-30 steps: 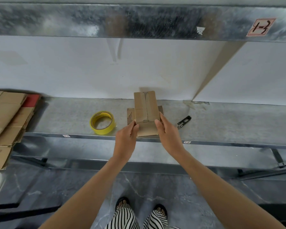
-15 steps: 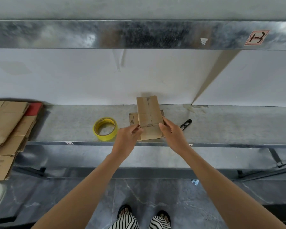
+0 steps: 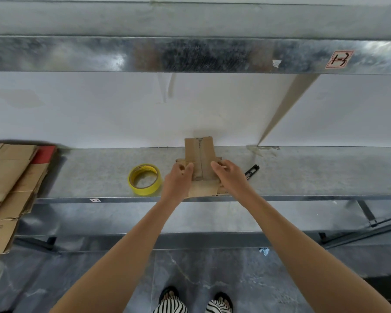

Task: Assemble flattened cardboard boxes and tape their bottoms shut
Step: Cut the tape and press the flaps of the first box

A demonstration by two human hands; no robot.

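Left hand (image 3: pixel 177 180) and right hand (image 3: pixel 229 177) grip the cardboard box (image 3: pixel 199 154).

The small brown cardboard box (image 3: pixel 199 159) is matt, fibrous paperboard, creased and a little scuffed at its flaps. Beneath the box, the grey galvanised metal shelf (image 3: pixel 314 175) looks dull and mottled. Just left of the box, the yellow roll of tape (image 3: pixel 146 190) has a smooth, faintly glossy skin. Right of the box, the small black snips (image 3: pixel 252 170) look smooth; their material is unclear. Far left of the box, the stack of flattened brown cardboard sheets (image 3: pixel 7 175) is matt paperboard. Above the box, the silvery metal beam (image 3: pixel 190 55) is spangled and reflective. Behind the box, the white wall (image 3: pixel 99 114) is matt.
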